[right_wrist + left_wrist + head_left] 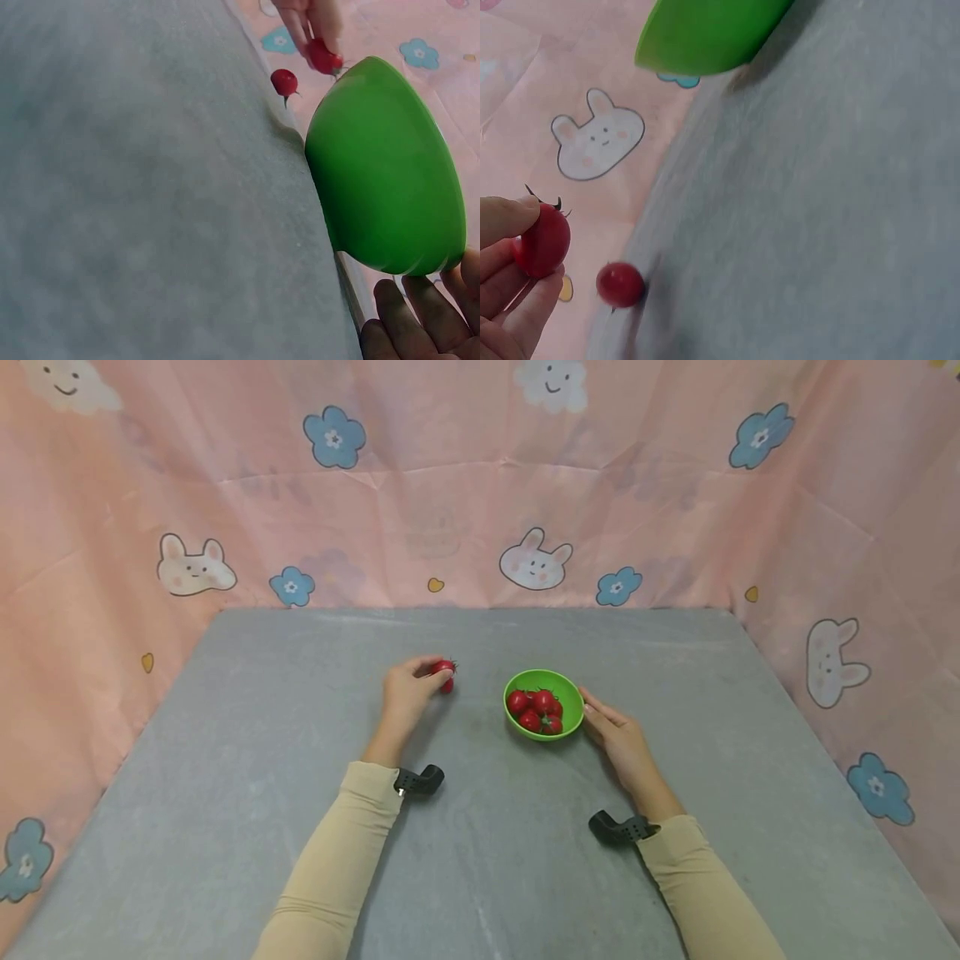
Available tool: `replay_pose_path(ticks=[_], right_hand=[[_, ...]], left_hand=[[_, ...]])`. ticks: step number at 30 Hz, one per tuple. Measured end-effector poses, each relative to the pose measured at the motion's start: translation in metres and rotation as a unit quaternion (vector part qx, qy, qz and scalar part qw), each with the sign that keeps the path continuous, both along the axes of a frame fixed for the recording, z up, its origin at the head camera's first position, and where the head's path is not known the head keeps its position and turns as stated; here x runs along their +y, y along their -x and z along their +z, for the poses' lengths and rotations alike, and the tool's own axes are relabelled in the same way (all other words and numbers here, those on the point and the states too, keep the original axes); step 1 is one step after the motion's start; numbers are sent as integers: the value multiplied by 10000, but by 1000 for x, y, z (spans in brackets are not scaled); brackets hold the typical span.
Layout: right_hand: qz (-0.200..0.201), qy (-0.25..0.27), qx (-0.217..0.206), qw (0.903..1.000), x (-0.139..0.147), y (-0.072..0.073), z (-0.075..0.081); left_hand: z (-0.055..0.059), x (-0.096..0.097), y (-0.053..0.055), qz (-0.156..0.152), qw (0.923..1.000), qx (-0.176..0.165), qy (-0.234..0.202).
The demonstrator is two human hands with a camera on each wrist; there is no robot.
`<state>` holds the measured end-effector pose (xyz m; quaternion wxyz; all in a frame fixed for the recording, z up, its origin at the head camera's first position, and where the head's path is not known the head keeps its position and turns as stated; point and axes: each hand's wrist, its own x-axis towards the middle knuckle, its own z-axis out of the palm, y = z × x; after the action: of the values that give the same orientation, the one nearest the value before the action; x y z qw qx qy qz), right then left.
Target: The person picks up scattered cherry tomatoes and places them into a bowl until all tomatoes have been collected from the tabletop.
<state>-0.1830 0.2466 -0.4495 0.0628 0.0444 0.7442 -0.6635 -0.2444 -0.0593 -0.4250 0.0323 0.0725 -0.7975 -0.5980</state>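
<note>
My left hand (406,695) pinches a red tomato (546,241) with a green stem between thumb and fingers, raised over the table. A second small tomato (620,284) sits on the table just below it, partly hidden by the held one in the head view. To the right stands a green bowl (540,677) with several red tomatoes (531,720) inside. My right hand (619,739) rests at the bowl's right side, its fingertips (415,286) against the outer wall near the rim.
A grey table (480,843) lies under everything. Behind it and along both sides hangs a pink curtain (435,510) with rabbits, clouds and blue flowers. Black straps (420,780) sit on both wrists, below tan sleeves.
</note>
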Motion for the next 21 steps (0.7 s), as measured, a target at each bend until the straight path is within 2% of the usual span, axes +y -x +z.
replay_pose_path(ticks=[9, 17, 21], right_hand=[[58, 50, 2, 10000, 0, 0, 0], [47, 56, 55, 10000, 1, 1, -3], [75, 23, 76, 9999, 1, 2, -4]], left_hand=[[1, 23, -5, -194, 9996, 151, 121], [6, 45, -10, -583, 9978, 279, -163], [10, 54, -12, -670, 9970, 309, -219]])
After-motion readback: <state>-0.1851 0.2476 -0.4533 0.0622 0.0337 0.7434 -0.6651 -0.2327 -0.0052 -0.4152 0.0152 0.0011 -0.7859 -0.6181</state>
